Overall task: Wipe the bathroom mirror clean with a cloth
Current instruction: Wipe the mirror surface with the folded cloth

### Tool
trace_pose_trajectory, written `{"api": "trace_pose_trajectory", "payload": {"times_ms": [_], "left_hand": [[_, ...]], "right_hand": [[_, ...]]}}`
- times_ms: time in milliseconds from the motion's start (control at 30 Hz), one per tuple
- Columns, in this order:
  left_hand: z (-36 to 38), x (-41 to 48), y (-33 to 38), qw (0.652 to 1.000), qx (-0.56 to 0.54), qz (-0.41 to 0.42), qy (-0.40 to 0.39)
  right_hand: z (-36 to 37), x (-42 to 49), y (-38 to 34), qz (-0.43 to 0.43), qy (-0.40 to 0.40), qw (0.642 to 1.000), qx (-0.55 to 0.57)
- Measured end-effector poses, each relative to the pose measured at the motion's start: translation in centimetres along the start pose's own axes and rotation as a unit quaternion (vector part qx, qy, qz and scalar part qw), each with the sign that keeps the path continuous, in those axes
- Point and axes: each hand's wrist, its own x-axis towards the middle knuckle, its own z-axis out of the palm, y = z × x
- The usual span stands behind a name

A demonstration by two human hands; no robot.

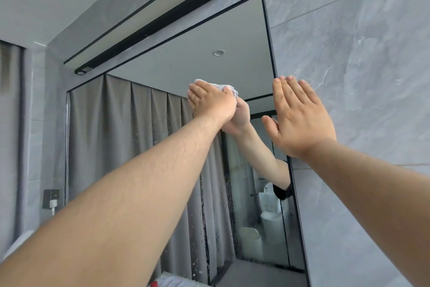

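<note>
Head view: cloth (229, 89) beneath left fingers (197, 96)

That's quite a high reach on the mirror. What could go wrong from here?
The right hand lies flat across the edge of the mirror and may leave prints on the glass. The left hand only presses on the cloth without gripping it, so the cloth could slip and fall. The streaks lower down might get missed.

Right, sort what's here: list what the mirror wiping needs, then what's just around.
In use: cloth; mirror; left hand, pressing the cloth on the glass; right hand, flat at the mirror's right edge.
Just around: light bar; socket; curtain; tiled wall.
</note>
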Motion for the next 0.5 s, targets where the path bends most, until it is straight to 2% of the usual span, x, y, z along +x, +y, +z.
{"api": "trace_pose_trajectory", "payload": {"times_ms": [100,267,500], "left_hand": [[0.4,-0.9,-0.6,0.999,0.020,0.032,0.016],[2.4,-5.8,-5.0,0.993,0.078,0.086,0.000],[4.9,-13.8,-10.7,0.993,0.084,0.068,-0.038]], "right_hand": [[-0.1,-0.1,0.0,0.000,-0.002,1.000,0.006],[0.1,-1.9,-0.2,-0.004,-0.006,1.000,0.009],[0.4,-6.1,-0.8,-0.015,-0.024,1.000,0.010]]}}
